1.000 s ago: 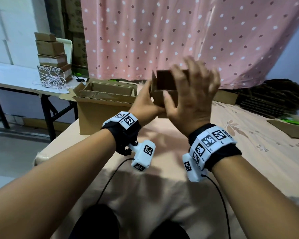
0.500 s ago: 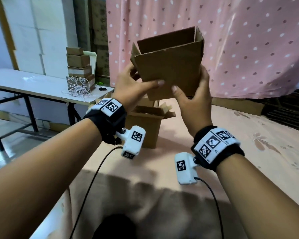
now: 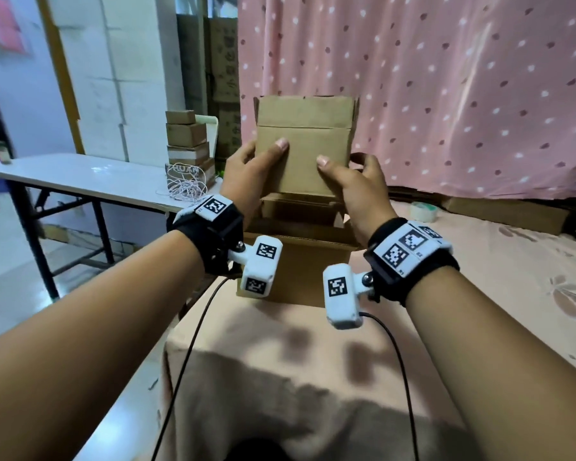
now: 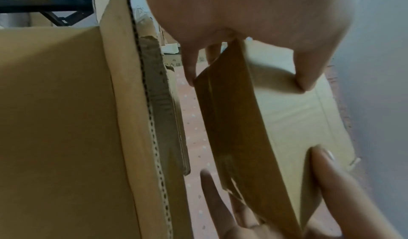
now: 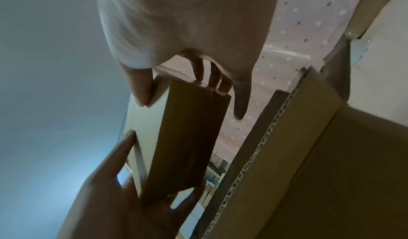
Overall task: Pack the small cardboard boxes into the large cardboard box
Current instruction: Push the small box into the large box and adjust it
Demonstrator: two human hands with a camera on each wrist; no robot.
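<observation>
Small box: the small box (image 3: 303,151) is held up in the air, upright, its top flaps open, directly above the big box (image 3: 300,257).
Big box: it stands open near the far left corner of the bed (image 3: 479,327).
Left hand: the left hand (image 3: 246,174) grips the left side of the small box, thumb on the front face.
Right hand: the right hand (image 3: 356,184) grips the right side in the same way.
Direction: the opening is straight below the grip, so I judge the next move to be a straight lowering.
Nearer hand: neither; both are at equal height.
</observation>
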